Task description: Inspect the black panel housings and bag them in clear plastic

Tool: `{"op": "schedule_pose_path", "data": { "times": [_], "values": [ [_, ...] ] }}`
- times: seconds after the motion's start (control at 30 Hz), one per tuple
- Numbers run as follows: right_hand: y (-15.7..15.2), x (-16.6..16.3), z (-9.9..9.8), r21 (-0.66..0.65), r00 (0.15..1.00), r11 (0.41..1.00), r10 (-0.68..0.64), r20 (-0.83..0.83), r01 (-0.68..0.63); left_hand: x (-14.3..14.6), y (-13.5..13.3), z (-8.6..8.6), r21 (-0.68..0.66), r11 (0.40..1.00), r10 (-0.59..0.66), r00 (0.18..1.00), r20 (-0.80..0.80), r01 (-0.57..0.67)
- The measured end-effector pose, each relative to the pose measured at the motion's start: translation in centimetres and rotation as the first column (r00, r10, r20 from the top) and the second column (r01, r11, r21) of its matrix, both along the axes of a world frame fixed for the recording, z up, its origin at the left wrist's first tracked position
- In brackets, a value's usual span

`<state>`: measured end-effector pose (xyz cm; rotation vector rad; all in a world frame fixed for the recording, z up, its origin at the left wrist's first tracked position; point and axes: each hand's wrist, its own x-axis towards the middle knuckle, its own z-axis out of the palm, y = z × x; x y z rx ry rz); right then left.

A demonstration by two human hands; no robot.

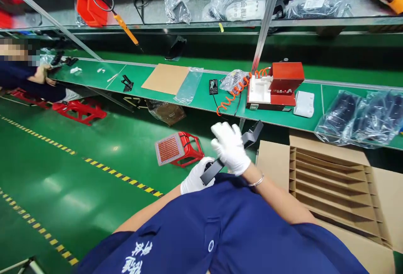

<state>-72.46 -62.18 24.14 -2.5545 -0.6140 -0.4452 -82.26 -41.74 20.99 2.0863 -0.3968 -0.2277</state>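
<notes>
Both my hands wear white gloves and hold one long black bracket-shaped part [252, 134] in front of my blue shirt. My right hand [231, 147] is wrapped round the middle of the part. My left hand [195, 177] grips its lower end, close to my body. The upper end of the part sticks out to the right, above an open cardboard box [340, 181] with cardboard dividers. Most of my left hand's fingers are hidden behind the part.
A green workbench [204, 97] runs across, carrying a red and white device [277, 85], an orange coiled hose [234, 91], a cardboard sheet [166, 78] and bagged black parts [362, 116]. A red stool [181, 149] stands on the green floor. Another person [19, 70] sits far left.
</notes>
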Motion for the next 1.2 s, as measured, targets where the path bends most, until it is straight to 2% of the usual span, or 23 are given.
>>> {"op": "schedule_pose_path", "data": {
  "times": [0.07, 0.13, 0.2, 0.23, 0.27, 0.33, 0.37, 0.43, 0.5, 0.53, 0.6, 0.67, 0.73, 0.8, 0.87, 0.93, 0.97, 1.0, 1.03, 1.07, 1.1, 1.13, 1.2],
  "values": [
    [0.5, 1.7, -0.4, -0.024, 0.998, 0.998, 0.057, -0.010, -0.058, 1.4, 0.5, -0.1, -0.039, 0.999, 0.019, 0.999, -0.046, -0.020],
    [-0.1, 3.4, -1.0, -0.063, 0.989, 0.993, -0.103, -0.102, 0.097, 2.6, 1.2, -0.2, -0.101, 0.995, -0.018, 0.995, -0.101, 0.008],
    [-0.1, 4.6, -1.6, -0.092, 0.933, 0.953, -0.302, -0.194, 0.290, 4.0, 2.0, -0.5, -0.164, 0.985, -0.074, 0.987, -0.144, 0.050],
    [0.3, 4.8, -1.8, -0.099, 0.946, 0.970, -0.240, -0.220, 0.223, 4.7, 2.4, -0.7, -0.183, 0.981, -0.097, 0.982, -0.162, 0.067],
    [0.9, 4.8, -2.0, -0.079, 0.973, 0.992, -0.112, -0.202, 0.098, 5.4, 2.7, -0.9, -0.197, 0.978, -0.110, 0.978, -0.176, 0.075],
    [1.9, 4.7, -2.4, -0.023, 0.986, 0.994, 0.105, -0.126, -0.109, 6.7, 3.5, -1.1, -0.214, 0.974, -0.122, 0.973, -0.195, 0.079],
    [1.8, 5.0, -2.6, -0.018, 0.987, 0.993, 0.116, -0.115, -0.119, 7.2, 4.0, -1.1, -0.216, 0.973, -0.126, 0.971, -0.205, 0.080],
    [0.2, 6.1, -3.2, -0.078, 0.982, 0.997, -0.035, -0.186, 0.021, 8.2, 5.1, -0.6, -0.223, 0.971, -0.137, 0.965, -0.225, 0.086],
    [-3.0, 7.7, -3.7, -0.131, 0.908, 0.963, -0.266, -0.325, 0.235, 9.1, 6.3, 0.3, -0.230, 0.969, -0.148, 0.960, -0.237, 0.093],
    [-4.7, 8.4, -3.8, -0.097, 0.888, 0.968, -0.249, -0.386, 0.230, 9.7, 6.8, 1.0, -0.232, 0.968, -0.155, 0.957, -0.246, 0.097],
    [-7.1, 9.4, -3.4, -0.007, 0.806, 0.999, -0.043, -0.591, 0.048, 11.0, 7.9, 2.3, -0.235, 0.966, -0.169, 0.950, -0.262, 0.107],
    [-7.9, 9.3, -2.5, 0.098, 0.597, 0.988, 0.152, -0.788, -0.123, 12.9, 8.7, 3.3, -0.231, 0.961, -0.214, 0.935, -0.282, 0.150],
    [-7.3, 8.4, -1.6, 0.197, 0.417, 0.969, 0.243, -0.876, -0.151, 15.1, 9.4, 3.9, -0.233, 0.952, -0.267, 0.909, -0.319, 0.198],
    [-6.1, 7.0, -0.8, 0.295, 0.362, 0.952, 0.304, -0.881, -0.081, 17.2, 9.8, 4.2, -0.214, 0.961, -0.242, 0.902, -0.358, 0.173],
    [-4.8, 5.5, -0.5, 0.371, 0.320, 0.928, 0.340, -0.884, 0.038, 18.6, 9.3, 4.5, -0.096, 0.994, -0.070, 0.961, -0.269, 0.045],
    [-3.5, 4.5, -0.4, 0.389, 0.256, 0.910, 0.344, -0.903, 0.146, 19.1, 7.5, 4.9, 0.113, 0.987, 0.108, 0.993, 0.055, -0.114],
    [-2.9, 4.2, -0.5, 0.392, 0.246, 0.902, 0.345, -0.906, 0.179, 19.0, 6.2, 5.1, 0.225, 0.961, 0.101, 0.961, 0.256, -0.161],
    [-2.2, 4.0, -0.6, 0.406, 0.271, 0.893, 0.350, -0.897, 0.192, 18.7, 4.5, 5.3, 0.329, 0.929, 0.014, 0.907, 0.422, -0.168],
    [-1.5, 3.9, -0.8, 0.431, 0.322, 0.882, 0.360, -0.876, 0.188, 18.5, 2.8, 5.4, 0.454, 0.887, -0.171, 0.858, 0.485, -0.080],
    [-0.8, 3.9, -0.9, 0.461, 0.377, 0.871, 0.374, -0.847, 0.172, 18.3, 1.2, 5.4, 0.564, 0.825, -0.365, 0.801, 0.474, 0.043],
    [-0.2, 3.8, -1.0, 0.490, 0.430, 0.858, 0.388, -0.815, 0.155, 18.3, -0.2, 5.4, 0.614, 0.782, -0.477, 0.738, 0.478, 0.109],
    [0.4, 3.7, -1.1, 0.511, 0.474, 0.847, 0.395, -0.787, 0.143, 18.4, -1.2, 5.3, 0.621, 0.774, -0.514, 0.697, 0.500, 0.125],
    [1.1, 3.1, -0.9, 0.515, 0.493, 0.845, 0.391, -0.777, 0.142, 19.4, -2.0, 4.9, 0.662, 0.740, -0.517, 0.728, 0.451, 0.115]
  ]
}}
